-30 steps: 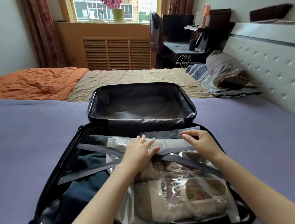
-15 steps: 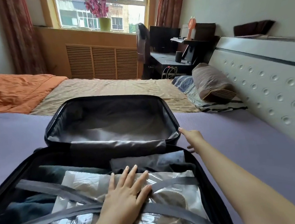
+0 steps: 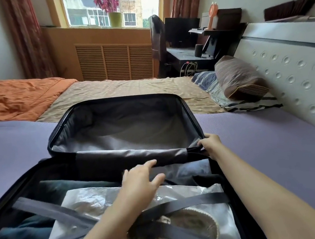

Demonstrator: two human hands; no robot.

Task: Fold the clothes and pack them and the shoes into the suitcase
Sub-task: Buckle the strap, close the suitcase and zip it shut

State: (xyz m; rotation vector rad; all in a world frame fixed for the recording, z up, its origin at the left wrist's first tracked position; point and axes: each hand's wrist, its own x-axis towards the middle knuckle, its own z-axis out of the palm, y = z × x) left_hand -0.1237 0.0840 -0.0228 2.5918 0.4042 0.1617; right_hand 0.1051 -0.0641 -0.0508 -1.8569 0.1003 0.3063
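Observation:
A black suitcase (image 3: pixel 188 111) lies open on the purple bed cover. Its far half is bare grey lining. The near half holds dark folded clothes (image 3: pixel 48 192) and shoes in a clear plastic bag (image 3: pixel 182 195), crossed by grey straps (image 3: pixel 192 201). My left hand (image 3: pixel 140 183) hovers over the bag's far end, fingers spread toward the grey lining flap (image 3: pixel 129 157) at the hinge. My right hand (image 3: pixel 211 145) pinches the right corner of the far half's edge.
The purple cover (image 3: pixel 265 145) spreads to both sides of the suitcase. Behind lie a tan sheet, an orange quilt (image 3: pixel 15 97) and a striped pillow (image 3: pixel 238 77). A padded headboard (image 3: pixel 296 74) runs along the right. A desk and window stand at the back.
My right hand left the bag and went to the far half's right corner, now gripping it. My left hand lifted off the bag and slid forward toward the hinge. The camera tilted up.

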